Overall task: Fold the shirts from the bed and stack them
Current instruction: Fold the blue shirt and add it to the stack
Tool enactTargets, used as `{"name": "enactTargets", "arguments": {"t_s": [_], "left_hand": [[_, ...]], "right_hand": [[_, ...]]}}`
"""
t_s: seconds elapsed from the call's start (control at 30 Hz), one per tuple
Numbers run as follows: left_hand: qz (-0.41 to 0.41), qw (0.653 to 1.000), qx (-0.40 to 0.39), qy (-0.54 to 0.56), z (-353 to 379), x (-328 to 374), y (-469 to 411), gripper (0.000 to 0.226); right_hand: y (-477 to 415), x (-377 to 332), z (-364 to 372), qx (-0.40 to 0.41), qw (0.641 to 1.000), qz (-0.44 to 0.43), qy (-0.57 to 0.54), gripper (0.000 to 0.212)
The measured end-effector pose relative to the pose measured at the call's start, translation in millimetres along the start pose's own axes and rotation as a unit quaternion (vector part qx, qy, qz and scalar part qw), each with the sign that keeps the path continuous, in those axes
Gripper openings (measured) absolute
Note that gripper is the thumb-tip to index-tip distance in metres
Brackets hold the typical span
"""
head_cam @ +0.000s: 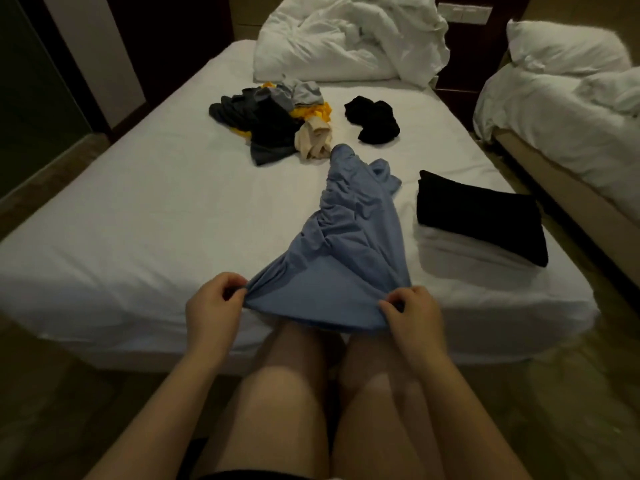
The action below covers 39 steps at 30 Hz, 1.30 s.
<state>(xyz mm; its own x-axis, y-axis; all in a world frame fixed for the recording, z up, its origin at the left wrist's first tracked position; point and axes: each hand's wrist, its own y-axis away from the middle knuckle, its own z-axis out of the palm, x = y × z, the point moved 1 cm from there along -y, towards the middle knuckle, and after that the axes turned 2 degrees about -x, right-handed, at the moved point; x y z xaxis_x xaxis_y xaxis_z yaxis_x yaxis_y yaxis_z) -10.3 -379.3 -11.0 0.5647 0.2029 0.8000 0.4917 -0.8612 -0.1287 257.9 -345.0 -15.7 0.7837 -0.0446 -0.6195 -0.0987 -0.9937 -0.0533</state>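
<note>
Shirt (pixel 346 237), blue, crumpled on the bed (pixel 138 220), stretched from the near edge up toward the middle of the mattress, hem end just over the edge. Left hand (pixel 214 306) pinching the hem's left corner between curled fingers and thumb. Right hand (pixel 412 313) gripping the right corner the same way, hem held taut between the two.

To the right, apart from it, black folded shirt (pixel 481 216) lying on top of white folded pieces (pixel 460 251), near the bed's right edge.

Farther up the mattress, loose pile of unfolded clothes (pixel 270 123) in black, grey, yellow and beige, the beige piece just beside the far tip of the blue one. Right of that pile and apart from it, bunched black garment (pixel 374 119).

At the head of the bed, rumpled white duvet (pixel 346 39). At far right, second bed (pixel 571 133) with white bedding and a pillow (pixel 561 46). Bare legs (pixel 294 393) below the hands, in front of the mattress edge.
</note>
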Motion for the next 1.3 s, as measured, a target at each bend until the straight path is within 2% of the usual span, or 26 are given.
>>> {"name": "enactTargets", "arguments": {"t_s": [0.1, 0.23, 0.3, 0.43, 0.6, 0.8, 0.93, 1.07, 1.13, 1.2, 1.27, 1.3], "left_hand": [[-0.018, 0.999, -0.023, -0.025, -8, -15, 18, 0.007], [-0.035, 0.99, -0.123, -0.061, -11, -31, 35, 0.008], [-0.03, 0.989, -0.128, -0.069, -13, -28, 36, 0.008], [0.001, 0.988, -0.109, -0.105, -15, -12, 26, 0.021], [0.023, 0.986, -0.111, -0.125, -7, 5, 17, 0.023], [0.049, 0.986, -0.11, -0.119, 13, 18, -7, 0.026], [0.072, 0.983, -0.114, -0.121, 34, 28, -31, 0.027], [0.077, 0.982, -0.111, -0.132, 47, 33, -59, 0.027], [0.066, 0.983, -0.11, -0.135, 50, 32, -71, 0.028], [0.052, 0.985, -0.105, -0.128, 52, 31, -82, 0.029], [0.031, 0.988, -0.111, -0.106, 56, 32, -88, 0.033], [0.02, 0.989, -0.116, -0.09, 58, 33, -90, 0.036]], "right_hand": [[18, 3, -2, -0.092, 0.995, 0.02, 0.041, 0.019], [28, -8, -3, -0.171, 0.98, 0.038, 0.089, 0.02], [23, -13, -2, -0.162, 0.981, 0.027, 0.103, 0.021], [7, -21, 12, -0.133, 0.985, 0.005, 0.108, 0.038], [-15, -44, 35, -0.133, 0.989, -0.017, 0.066, 0.037], [-64, -72, 52, -0.113, 0.99, -0.005, 0.086, 0.047], [-109, -88, 69, -0.097, 0.992, 0.04, 0.077, 0.066], [-148, -100, 99, -0.126, 0.986, 0.101, 0.028, 0.093], [-159, -101, 109, -0.126, 0.986, 0.102, 0.045, 0.089], [-170, -102, 106, -0.119, 0.987, 0.109, -0.003, 0.07], [-175, -103, 91, -0.156, 0.969, 0.137, -0.135, 0.047], [-170, -104, 81, -0.187, 0.944, 0.158, -0.221, 0.041]]}}
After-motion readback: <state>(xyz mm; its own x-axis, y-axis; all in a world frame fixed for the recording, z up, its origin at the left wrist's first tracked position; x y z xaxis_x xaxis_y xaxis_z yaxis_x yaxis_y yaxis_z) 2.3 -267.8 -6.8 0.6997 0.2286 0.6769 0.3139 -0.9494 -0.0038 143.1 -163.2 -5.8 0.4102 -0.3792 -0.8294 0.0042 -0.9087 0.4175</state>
